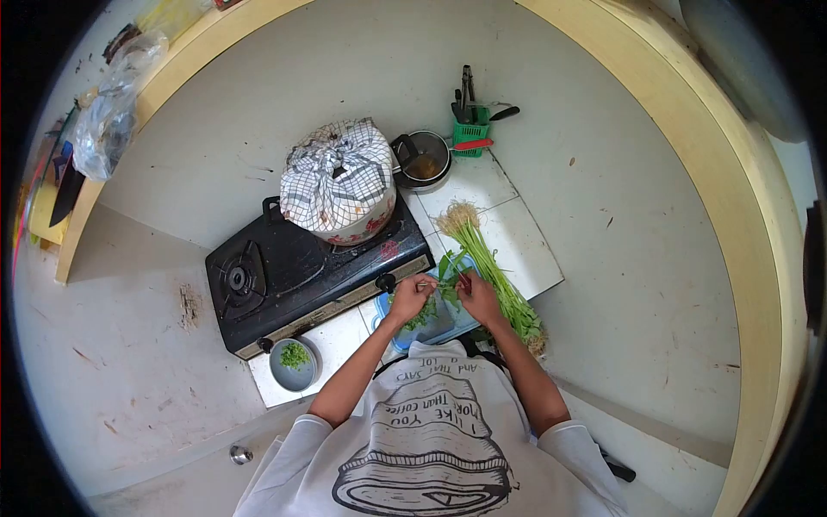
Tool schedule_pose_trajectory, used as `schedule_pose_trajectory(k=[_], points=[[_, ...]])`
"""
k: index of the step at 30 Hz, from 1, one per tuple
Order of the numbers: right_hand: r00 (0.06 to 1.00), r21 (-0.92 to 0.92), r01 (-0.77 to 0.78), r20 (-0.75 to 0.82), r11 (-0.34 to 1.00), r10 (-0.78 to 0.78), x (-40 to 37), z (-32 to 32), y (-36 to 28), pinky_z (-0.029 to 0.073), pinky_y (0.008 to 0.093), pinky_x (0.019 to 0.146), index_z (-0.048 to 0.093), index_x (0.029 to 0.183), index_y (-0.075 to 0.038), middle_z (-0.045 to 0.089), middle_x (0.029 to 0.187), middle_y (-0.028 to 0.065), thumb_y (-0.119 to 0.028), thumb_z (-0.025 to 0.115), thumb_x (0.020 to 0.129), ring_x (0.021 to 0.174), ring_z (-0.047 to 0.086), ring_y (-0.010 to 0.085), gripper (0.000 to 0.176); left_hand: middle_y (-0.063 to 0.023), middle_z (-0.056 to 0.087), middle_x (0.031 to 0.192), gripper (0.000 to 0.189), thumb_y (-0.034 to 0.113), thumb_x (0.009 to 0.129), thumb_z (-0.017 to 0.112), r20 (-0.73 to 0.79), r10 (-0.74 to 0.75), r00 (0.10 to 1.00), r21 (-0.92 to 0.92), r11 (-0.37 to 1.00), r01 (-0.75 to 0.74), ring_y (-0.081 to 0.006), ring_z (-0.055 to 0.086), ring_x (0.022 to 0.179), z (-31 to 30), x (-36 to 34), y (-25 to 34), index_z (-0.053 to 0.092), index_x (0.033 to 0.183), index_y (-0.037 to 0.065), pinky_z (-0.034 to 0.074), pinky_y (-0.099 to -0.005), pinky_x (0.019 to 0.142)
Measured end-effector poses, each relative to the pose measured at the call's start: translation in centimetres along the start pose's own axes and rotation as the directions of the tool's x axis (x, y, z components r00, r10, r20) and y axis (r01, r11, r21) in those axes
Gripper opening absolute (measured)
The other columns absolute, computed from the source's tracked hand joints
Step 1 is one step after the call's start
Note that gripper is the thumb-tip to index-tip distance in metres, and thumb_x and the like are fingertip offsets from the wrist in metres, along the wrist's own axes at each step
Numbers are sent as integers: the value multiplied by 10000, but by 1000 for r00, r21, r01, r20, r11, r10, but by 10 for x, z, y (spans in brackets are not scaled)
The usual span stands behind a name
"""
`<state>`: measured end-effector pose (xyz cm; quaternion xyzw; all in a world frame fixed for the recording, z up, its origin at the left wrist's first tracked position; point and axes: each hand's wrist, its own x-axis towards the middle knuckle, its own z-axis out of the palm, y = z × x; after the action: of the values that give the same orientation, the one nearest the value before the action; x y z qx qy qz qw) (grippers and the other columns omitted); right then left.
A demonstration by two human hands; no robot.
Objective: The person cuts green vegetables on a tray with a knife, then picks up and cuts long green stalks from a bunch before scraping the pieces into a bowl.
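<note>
Nearest the person, at the worktop's front left corner, sits a bowl with chopped greens in it. Just past it, at the front edge, both hands work close together. The left hand and right hand each pinch an end of a leafy sprig, fingers closed on it, holding it over a blue tub that already holds leaves. To the right, a bundle of long green stalks lies slantwise along the worktop's right side, roots pointing to the far edge, leafy tips at the front corner.

Left of the hands stands a black stove, its front knob just beside the left hand. On its right burner rests a pot wrapped in a checked cloth. Beyond, at the far edge, are a small pan and a green basket of utensils.

The risks I see: the left hand could nudge that knob, and the cloth would then sit above a lit burner. Plucked leaves could also miss the tub, and the bundle's tips overhang the corner, so a brush of the right arm could drag them off.
</note>
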<state>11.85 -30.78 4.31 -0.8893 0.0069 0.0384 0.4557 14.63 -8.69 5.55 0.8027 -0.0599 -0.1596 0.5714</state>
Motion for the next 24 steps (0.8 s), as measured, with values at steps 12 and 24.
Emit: schedule_pose_trajectory(k=[12,24], points=[[936,8,302,-190,953,-295,-3,-50,-87,523,433,982,572,1297,-33,673,1168,209,-124,714,935,1098,662,341,400,-119,630,934,150,51,943,679,-30,160,987,161,975,-154,-194,641,762,-12,-16,67,759,1061,4,515,-320,725],[991,214,125,-78,969,-111,-24,-30,-84,524,328,705,595,966,24,733,873,124,-76,732,941,713,650,180,172,-37,673,961,335,-36,955,670,-134,72,988,-339,934,-114,-91,660,899,-2,-30,75,633,1286,0,529,-246,810]])
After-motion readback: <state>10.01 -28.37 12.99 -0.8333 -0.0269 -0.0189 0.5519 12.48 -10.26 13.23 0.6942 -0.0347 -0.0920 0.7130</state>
